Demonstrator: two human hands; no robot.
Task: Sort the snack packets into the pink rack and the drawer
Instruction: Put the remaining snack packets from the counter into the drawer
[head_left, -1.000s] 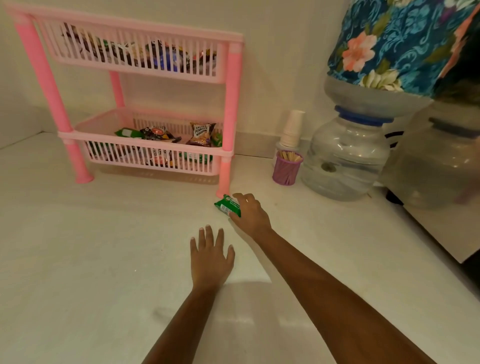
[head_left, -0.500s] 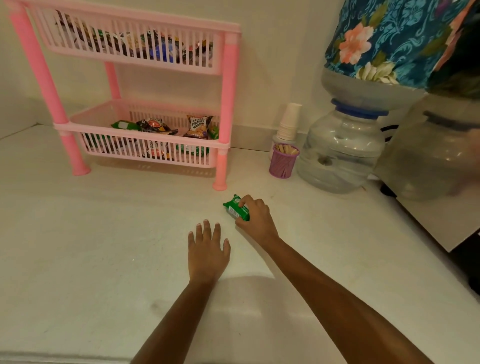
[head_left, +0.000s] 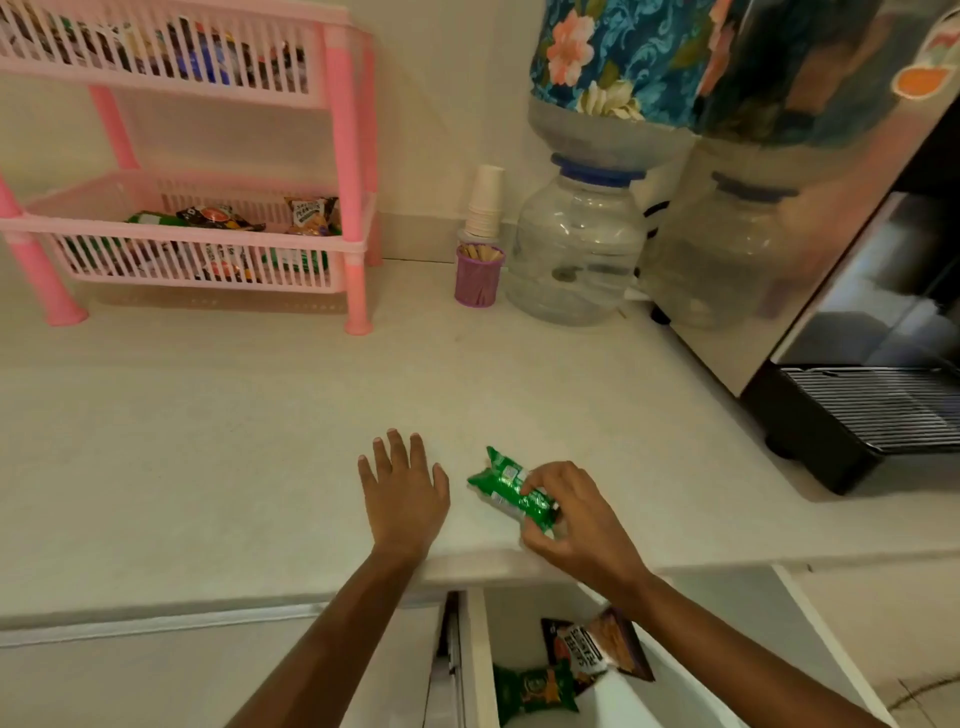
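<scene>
My right hand (head_left: 574, 512) grips a green snack packet (head_left: 506, 486) just above the front edge of the white counter (head_left: 208, 441). Flat on the counter to its left lies my left hand (head_left: 402, 493), fingers spread and holding nothing. Below the counter edge a white drawer (head_left: 475, 654) stands open, with a dark orange packet (head_left: 597, 644) and a green packet (head_left: 535, 693) inside. The pink rack (head_left: 353, 171) stands at the back left, and both of its shelves hold several packets.
A purple cup of wooden sticks (head_left: 478, 275) and a stack of paper cups (head_left: 485, 202) stand right of the rack. Beside them is a water dispenser jar (head_left: 576, 249) under a floral cover. A steel machine with a black drip tray (head_left: 872, 410) fills the right side.
My right hand has pulled the green packet back from near the rack's leg to the counter's front edge. The view has tilted down, and the open drawer now shows.
</scene>
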